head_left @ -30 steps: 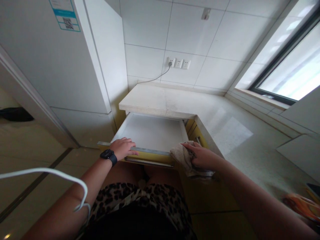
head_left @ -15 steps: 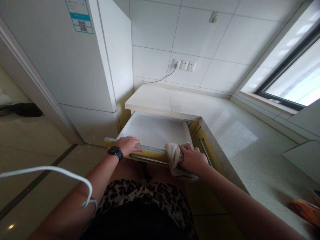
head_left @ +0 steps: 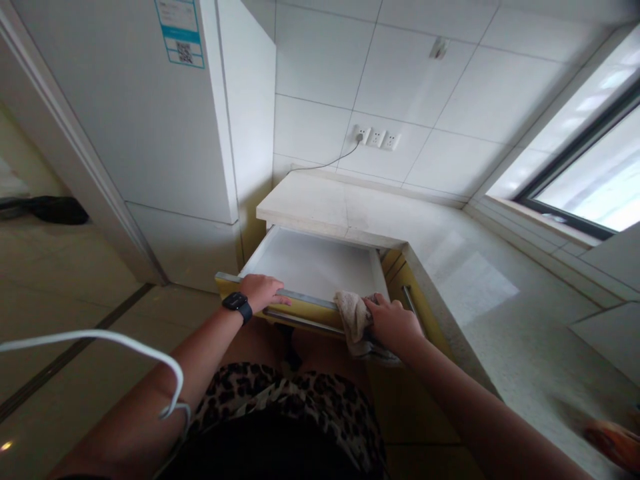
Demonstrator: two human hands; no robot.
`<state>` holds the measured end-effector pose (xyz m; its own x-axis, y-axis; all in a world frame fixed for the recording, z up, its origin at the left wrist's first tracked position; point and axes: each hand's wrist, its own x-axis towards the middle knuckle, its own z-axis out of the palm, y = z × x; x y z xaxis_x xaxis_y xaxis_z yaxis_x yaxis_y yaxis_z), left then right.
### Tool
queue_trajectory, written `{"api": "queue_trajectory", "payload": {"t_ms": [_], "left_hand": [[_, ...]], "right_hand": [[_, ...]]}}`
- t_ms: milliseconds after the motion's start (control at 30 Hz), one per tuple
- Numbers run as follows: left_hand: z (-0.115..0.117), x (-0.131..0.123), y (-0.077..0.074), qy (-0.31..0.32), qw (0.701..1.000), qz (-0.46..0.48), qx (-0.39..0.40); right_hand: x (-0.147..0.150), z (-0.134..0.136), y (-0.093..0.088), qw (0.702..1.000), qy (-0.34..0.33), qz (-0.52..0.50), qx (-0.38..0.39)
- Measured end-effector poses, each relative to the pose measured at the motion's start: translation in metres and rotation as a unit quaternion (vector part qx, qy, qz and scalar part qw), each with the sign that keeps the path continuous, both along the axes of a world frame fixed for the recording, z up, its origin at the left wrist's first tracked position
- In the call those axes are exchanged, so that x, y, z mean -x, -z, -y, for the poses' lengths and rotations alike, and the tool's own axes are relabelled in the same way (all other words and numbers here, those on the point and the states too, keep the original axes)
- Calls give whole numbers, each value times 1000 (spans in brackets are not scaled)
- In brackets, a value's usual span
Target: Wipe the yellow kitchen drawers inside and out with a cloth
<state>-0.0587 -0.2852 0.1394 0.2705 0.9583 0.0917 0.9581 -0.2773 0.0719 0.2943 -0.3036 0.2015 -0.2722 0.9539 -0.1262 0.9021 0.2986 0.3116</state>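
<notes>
A pulled-out drawer (head_left: 320, 260) with a white inside and a yellow front is below the counter. My left hand (head_left: 261, 292), with a dark watch at the wrist, is closed over the top edge of the drawer front, left of its middle. Near the right end of that edge, my right hand (head_left: 395, 323) grips a crumpled beige cloth (head_left: 351, 315). Part of the cloth lies over the edge and the rest hangs down outside the front. A metal bar handle (head_left: 305, 321) runs along the drawer front, below my hands.
A pale countertop (head_left: 450, 267) wraps behind and to the right. On the left stands a tall white cabinet or fridge (head_left: 175, 133). Another handle (head_left: 407, 297) sticks out right of the drawer. A white cable (head_left: 115, 339) loops by my left arm. An orange item (head_left: 613, 440) lies lower right.
The view has shifted slightly, so everything sits a little further right. My right hand and the cloth stay near the right end of the drawer edge; the left hand keeps its hold.
</notes>
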Motion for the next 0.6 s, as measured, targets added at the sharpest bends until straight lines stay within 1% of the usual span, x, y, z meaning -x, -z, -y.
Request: {"api": "queue_trajectory", "payload": {"t_ms": [100,200,300,400,500,600], "left_hand": [[-7,-9,-2,-1,1000,6,-10],[-20,-16,-3,-6,1000,10,-18],[-34,-16,-3,-9,1000,17,-17],[-42,-14,-2,-1,999,28,-30],[-39,-19,-2,-6,993,65,-97],[-24,-37,2,-36,976,123,-174]], "right_hand": [[-6,-11,3,1000,11,-8,-19],[-13,-24,6,998,26,-32,-38],[-17,-35,9,997,27,-54,-43],[-18,-41,11,997,27,-61,-44],[-17,-48,13,996,37,-68,-44],[-15,-57,14,995,50,-76,-50]]}}
